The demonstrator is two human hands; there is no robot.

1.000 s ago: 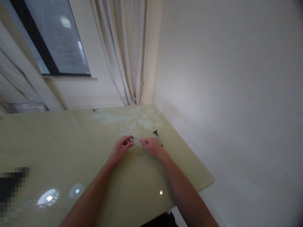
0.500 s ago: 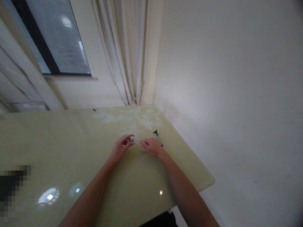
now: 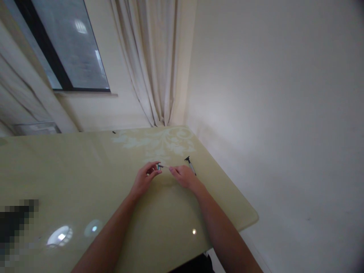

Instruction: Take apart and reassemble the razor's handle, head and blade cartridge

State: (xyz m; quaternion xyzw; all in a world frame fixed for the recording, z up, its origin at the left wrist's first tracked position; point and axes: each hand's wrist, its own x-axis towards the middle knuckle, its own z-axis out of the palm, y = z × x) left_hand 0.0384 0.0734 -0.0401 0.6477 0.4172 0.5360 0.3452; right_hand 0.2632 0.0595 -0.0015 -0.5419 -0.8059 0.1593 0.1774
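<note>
My left hand [image 3: 145,178] pinches a small dark and teal piece [image 3: 159,167] between thumb and fingers, above the table. Close on its right, my right hand [image 3: 183,176] is closed on a thin pale strip [image 3: 166,167] that reaches toward the small piece. The two are too small to make out exactly, and whether they touch is unclear. Just beyond my right hand lies a razor-like tool [image 3: 191,164] with a black head and a grey handle, its lower end close to my wrist.
The glossy yellow-green table [image 3: 159,223] meets the wall on the right. A small black item [image 3: 114,132] lies by its far edge. Curtains [image 3: 156,68] hang behind. A dark blurred shape [image 3: 14,223] is at the left, and something black [image 3: 195,264] shows below the near edge.
The small piece in my left hand now shows more of its dark part. My right hand has shifted very slightly right, with more of the strip showing. The razor-like tool has stayed in place.
</note>
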